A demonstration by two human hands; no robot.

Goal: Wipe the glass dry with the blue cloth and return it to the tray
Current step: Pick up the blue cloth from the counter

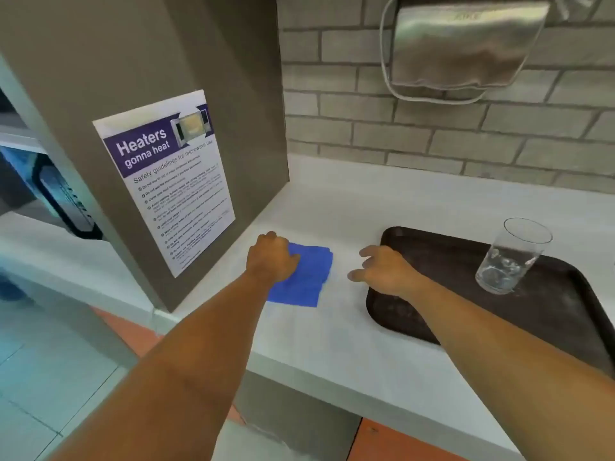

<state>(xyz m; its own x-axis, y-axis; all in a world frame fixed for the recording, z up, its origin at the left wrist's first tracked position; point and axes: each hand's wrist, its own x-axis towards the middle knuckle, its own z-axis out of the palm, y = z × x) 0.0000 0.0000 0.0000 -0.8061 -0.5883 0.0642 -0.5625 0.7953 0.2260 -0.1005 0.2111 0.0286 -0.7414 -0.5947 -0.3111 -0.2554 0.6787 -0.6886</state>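
A folded blue cloth (307,277) lies flat on the white counter (332,334). My left hand (271,256) rests on the cloth's left part, fingers curled down onto it. My right hand (382,269) hovers over the left edge of the dark brown tray (432,257), fingers spread and holding nothing. A clear drinking glass (512,257) stands upright on the tray's right side, well to the right of my right hand, with water drops showing inside.
A tall grey cabinet side panel with a microwave safety poster (166,181) stands just left of the cloth. A metal hand dryer (462,44) hangs on the brick wall behind. The counter's front edge runs below my arms, with tiled floor to the left.
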